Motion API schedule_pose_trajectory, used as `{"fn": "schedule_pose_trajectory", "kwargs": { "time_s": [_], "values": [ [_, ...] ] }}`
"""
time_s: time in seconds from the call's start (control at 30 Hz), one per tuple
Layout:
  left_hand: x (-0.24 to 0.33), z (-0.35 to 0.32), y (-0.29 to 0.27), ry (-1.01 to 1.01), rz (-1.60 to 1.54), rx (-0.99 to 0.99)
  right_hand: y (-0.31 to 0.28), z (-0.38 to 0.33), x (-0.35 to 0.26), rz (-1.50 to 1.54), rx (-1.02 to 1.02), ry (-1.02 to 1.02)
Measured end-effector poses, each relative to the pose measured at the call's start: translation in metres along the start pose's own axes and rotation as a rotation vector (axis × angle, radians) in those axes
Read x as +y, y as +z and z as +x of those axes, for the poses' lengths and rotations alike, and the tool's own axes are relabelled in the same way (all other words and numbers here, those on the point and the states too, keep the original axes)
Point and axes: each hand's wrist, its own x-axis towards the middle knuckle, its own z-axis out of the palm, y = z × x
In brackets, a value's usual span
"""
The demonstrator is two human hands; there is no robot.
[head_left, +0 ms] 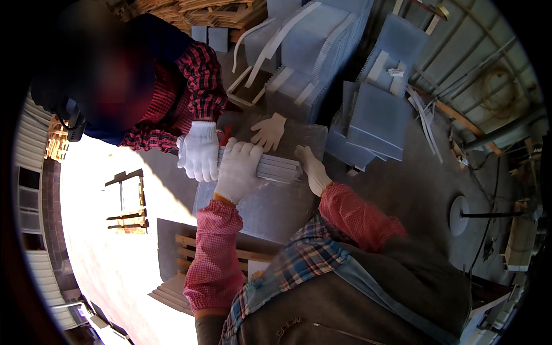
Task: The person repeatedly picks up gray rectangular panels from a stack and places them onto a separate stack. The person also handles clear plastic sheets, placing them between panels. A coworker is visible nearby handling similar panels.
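Observation:
A bundle of narrow grey strips (276, 167) lies on a grey slab-topped surface (276, 213) in front of me. My left hand (238, 169), in a white knit glove, is closed over the bundle's left part. At the bundle's right end is my right hand (313, 171), also gloved, its fingers stretched out beside the strip ends; whether it presses on them I cannot tell. Across from me a co-worker's gloved hands (199, 152) are close to the left end. Beyond the strips a loose cream glove (269, 131) lies flat, and a red object (225, 135) shows partly.
Tall stacks of grey slabs (310, 46) stand behind the work surface, with more slabs (376, 121) at right. Pale strapping (424, 123) hangs loose by them. A wooden pallet (187, 247) sits at lower left. A white disc on a rod (459, 215) stands right.

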Motion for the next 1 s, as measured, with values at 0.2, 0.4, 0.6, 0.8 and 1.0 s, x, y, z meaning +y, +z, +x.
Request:
{"fn": "schedule_pose_trajectory", "kwargs": {
  "time_s": [0.2, 0.4, 0.6, 0.8, 1.0],
  "values": [
    [-0.004, 0.022, 0.004, -0.041, 0.001, -0.114, 0.025, 0.018, 0.013, 0.320, 0.093, 0.056],
    [-0.004, 0.031, 0.014, 0.018, -0.028, -0.011, 0.017, 0.037, 0.031, 0.414, 0.110, 0.042],
    [-0.006, 0.035, 0.013, 0.008, -0.041, -0.040, 0.023, 0.035, 0.026, 0.421, 0.163, 0.018],
    [-0.003, 0.037, 0.007, 0.028, -0.034, 0.018, 0.025, 0.036, 0.008, 0.334, 0.123, 0.284],
    [-0.006, 0.035, 0.013, -0.009, -0.022, -0.091, 0.023, 0.039, 0.025, 0.425, 0.251, 0.118]
  ]
}}
